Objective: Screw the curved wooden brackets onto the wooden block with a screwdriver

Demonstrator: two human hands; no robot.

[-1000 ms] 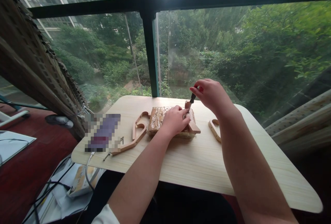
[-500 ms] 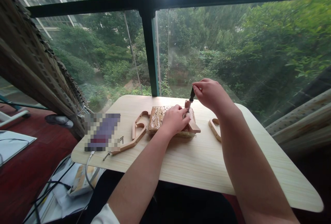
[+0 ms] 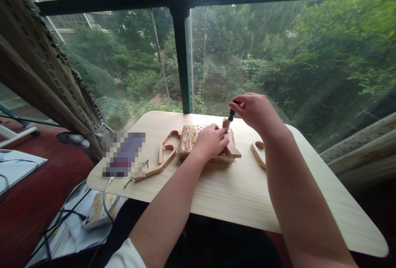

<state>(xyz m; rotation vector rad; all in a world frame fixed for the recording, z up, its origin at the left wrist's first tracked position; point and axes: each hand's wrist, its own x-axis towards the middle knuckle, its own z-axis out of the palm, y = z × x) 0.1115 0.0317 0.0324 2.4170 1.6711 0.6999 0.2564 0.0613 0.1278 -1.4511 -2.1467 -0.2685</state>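
Right hand (image 3: 255, 111) grasps black-handled, metal-shafted screwdriver (image 3: 231, 115) at top; long axis slants down and left to pale angled wooden piece (image 3: 234, 151) on brown plastic-wrapped block (image 3: 187, 136), desk (image 3: 216, 189) middle. Left hand (image 3: 210, 141), left of tip, touches wood; cannot tell if clenched.

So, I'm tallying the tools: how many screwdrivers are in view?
1: the screwdriver, in the right hand, tip down at the wooden piece by the left hand. More could be hidden.

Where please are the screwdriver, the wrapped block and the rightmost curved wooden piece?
Screwdriver (image 3: 231, 115): head view, on its black handle.
Wrapped block (image 3: 187, 139): head view, left part of its top.
Curved wooden piece (image 3: 257, 157): head view, its left side.
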